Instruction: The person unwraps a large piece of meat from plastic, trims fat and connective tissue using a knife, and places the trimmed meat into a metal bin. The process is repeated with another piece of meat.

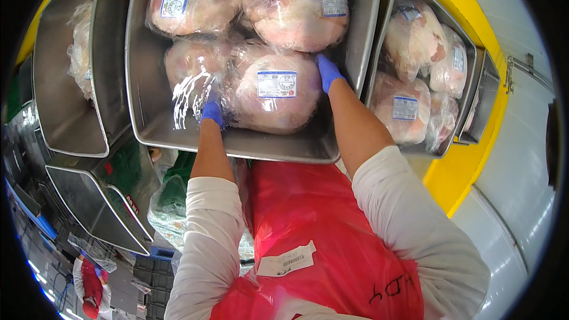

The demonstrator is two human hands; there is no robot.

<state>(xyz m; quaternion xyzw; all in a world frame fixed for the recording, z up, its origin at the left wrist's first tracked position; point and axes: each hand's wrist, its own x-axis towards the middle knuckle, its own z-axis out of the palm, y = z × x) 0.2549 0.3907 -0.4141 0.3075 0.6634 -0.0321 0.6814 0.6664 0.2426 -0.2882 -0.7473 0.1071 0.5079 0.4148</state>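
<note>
A large steel tub (148, 135) holds several pale pink meat pieces in clear plastic wrap, with labels on them. My left hand (211, 113), in a blue glove, reaches down at the left side of the lower right piece (272, 104), between it and the lower left piece (191, 68); its fingertips are hidden. My right hand (329, 73), also blue-gloved, grips the same lower right piece at its other side, fingers tucked behind it. Two upper pieces (293, 9) lie beyond my hands.
A narrower tub (373, 83) of wrapped pieces is at right, another (65, 109) at left with a wrapped bundle. Below are a steel bin (89, 201) and green plastic-covered items (169, 219). A yellow frame (480, 160) edges the right. A co-worker (92, 287) is at lower left.
</note>
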